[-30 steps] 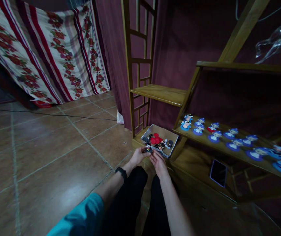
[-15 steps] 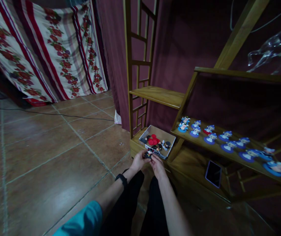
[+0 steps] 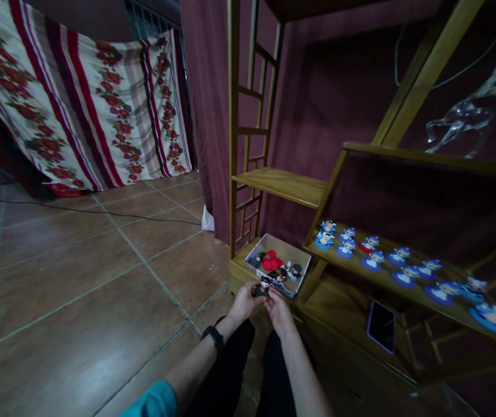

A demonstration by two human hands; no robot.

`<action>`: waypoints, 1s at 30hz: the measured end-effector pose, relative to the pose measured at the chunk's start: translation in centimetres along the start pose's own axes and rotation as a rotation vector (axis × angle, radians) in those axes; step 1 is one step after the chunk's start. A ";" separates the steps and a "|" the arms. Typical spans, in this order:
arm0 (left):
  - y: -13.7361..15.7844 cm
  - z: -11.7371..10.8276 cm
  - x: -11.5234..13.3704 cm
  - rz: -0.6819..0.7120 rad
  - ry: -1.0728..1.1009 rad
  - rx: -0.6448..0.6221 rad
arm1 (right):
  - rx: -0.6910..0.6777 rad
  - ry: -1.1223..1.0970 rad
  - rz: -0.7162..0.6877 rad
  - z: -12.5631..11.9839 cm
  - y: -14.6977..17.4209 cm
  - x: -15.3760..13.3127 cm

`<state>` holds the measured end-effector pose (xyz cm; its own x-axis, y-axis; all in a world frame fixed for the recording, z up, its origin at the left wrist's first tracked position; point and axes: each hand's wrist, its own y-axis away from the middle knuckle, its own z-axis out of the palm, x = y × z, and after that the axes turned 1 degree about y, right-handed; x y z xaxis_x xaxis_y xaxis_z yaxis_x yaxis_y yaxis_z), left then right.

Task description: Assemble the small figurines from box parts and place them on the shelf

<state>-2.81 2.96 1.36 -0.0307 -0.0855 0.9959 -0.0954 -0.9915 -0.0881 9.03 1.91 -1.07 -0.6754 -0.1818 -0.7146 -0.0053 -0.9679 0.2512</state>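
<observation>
Between my two hands is a small figurine [image 3: 264,284] with dark hair, red touches and a dark base. My left hand [image 3: 245,302] grips it from the left with closed fingers. From the right, the fingers of my right hand [image 3: 279,310] close on the base. Just beyond my hands lies a shallow open box [image 3: 296,251], holding red discs [image 3: 272,262], several more small figurines [image 3: 280,274] and dark round bases. Fine contact under the figurine is hidden by my fingers.
Rows of small blue and purple figurines [image 3: 373,260] stand on a slanting wooden shelf [image 3: 449,310] to the right. A phone [image 3: 381,326] lies on the lower board. Higher up stands a clear glass deer [image 3: 469,116]. A black cable [image 3: 113,214] crosses the tiled floor.
The view has tilted up slightly, so the scene sits lower in the picture. Both hands keep holding the figurine in front of the box, with hardly any other change.
</observation>
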 end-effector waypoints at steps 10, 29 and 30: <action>-0.8 -0.3 0.7 0.024 0.002 0.028 | -0.126 -0.090 0.005 0.6 0.9 -0.8; -6.0 -1.8 21.5 0.265 0.132 -0.117 | -0.044 -0.167 0.044 -1.4 0.6 -1.4; -6.7 -1.6 23.0 0.305 0.127 -0.128 | -0.046 -0.169 0.048 -1.5 0.7 -1.4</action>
<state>-4.46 7.75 24.80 -0.1993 -0.3555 0.9132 -0.1866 -0.9010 -0.3915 11.07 1.25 -0.84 -0.7887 -0.2001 -0.5813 0.0611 -0.9664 0.2497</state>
